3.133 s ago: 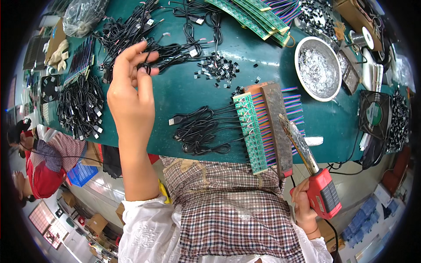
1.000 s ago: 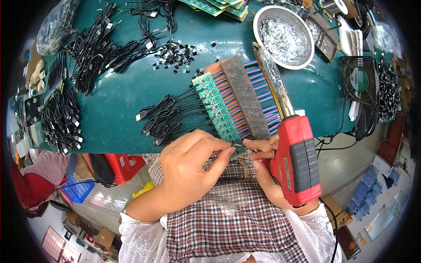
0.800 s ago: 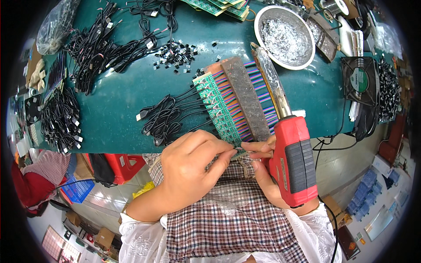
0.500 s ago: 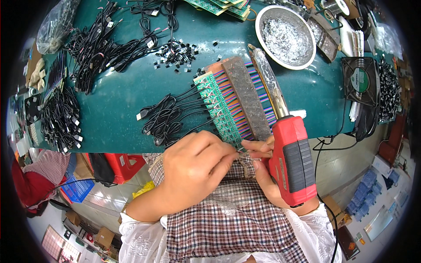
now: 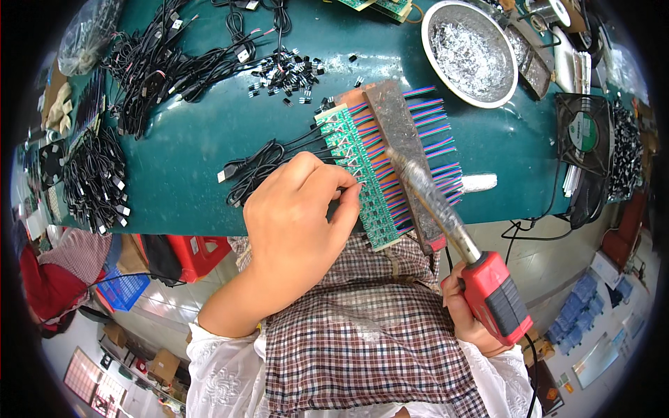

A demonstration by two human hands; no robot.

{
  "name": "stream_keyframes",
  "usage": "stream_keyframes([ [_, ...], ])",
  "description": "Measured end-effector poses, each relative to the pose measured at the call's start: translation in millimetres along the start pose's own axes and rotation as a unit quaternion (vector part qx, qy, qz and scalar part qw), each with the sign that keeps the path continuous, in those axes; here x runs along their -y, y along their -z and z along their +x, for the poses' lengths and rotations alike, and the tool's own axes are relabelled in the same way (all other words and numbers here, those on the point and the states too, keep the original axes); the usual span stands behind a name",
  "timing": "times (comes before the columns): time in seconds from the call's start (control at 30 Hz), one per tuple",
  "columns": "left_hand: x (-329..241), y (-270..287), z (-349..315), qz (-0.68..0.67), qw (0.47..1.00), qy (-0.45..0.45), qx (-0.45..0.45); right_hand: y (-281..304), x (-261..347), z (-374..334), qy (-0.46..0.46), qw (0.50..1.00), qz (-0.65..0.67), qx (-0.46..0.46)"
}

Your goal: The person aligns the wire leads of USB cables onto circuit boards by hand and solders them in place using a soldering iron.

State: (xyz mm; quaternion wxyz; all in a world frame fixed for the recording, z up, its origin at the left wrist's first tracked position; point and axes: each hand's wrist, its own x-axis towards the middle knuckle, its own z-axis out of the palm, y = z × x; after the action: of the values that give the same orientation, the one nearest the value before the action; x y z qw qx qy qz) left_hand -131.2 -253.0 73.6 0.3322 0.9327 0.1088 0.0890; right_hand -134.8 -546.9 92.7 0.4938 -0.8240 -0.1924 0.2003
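With thumb and forefinger closed, my left hand (image 5: 296, 223) pinches the end of a thin cable at the left edge of a green circuit board strip (image 5: 362, 177). Its fingertips hide most of that cable. Several black USB cables (image 5: 268, 160) run to the upper pads of the board, partly under my hand. My right hand (image 5: 470, 313) grips a red and black soldering gun (image 5: 491, 289) to the right. The gun's wrapped barrel points up-left, its tip over a dark metal bar (image 5: 401, 150). That bar lies across multicoloured ribbon wires (image 5: 435, 143) beside the board.
Small black parts (image 5: 289, 73) lie scattered behind the board. Bundles of black cables (image 5: 150, 76) fill the back left. A white-rimmed bowl with silvery scraps (image 5: 505, 94) stands back right, near a black fan (image 5: 584, 132). The gun's cord (image 5: 533, 362) hangs down on the right.
My hands have parted. The left went up to the board's left edge; the right drew down and right, swinging the soldering gun's tip down over the metal bar. The view shifted slightly.
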Motion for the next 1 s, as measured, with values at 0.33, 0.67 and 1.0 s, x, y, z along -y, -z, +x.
stream_keyframes([
  [0.33,-2.3,-1.3,2.0,0.035,0.999,-0.006,0.005,0.6,12.9,18.0,0.034,0.997,-0.065,0.038],
  [0.67,-3.3,-6.3,0.3,0.027,1.0,0.003,-0.004,-3.0,10.7,17.2,-0.006,0.998,-0.062,0.01],
  [1.0,-3.9,-6.0,0.9,0.038,0.999,-0.001,-0.003,-0.4,8.8,18.7,-0.001,0.998,-0.051,0.037],
])
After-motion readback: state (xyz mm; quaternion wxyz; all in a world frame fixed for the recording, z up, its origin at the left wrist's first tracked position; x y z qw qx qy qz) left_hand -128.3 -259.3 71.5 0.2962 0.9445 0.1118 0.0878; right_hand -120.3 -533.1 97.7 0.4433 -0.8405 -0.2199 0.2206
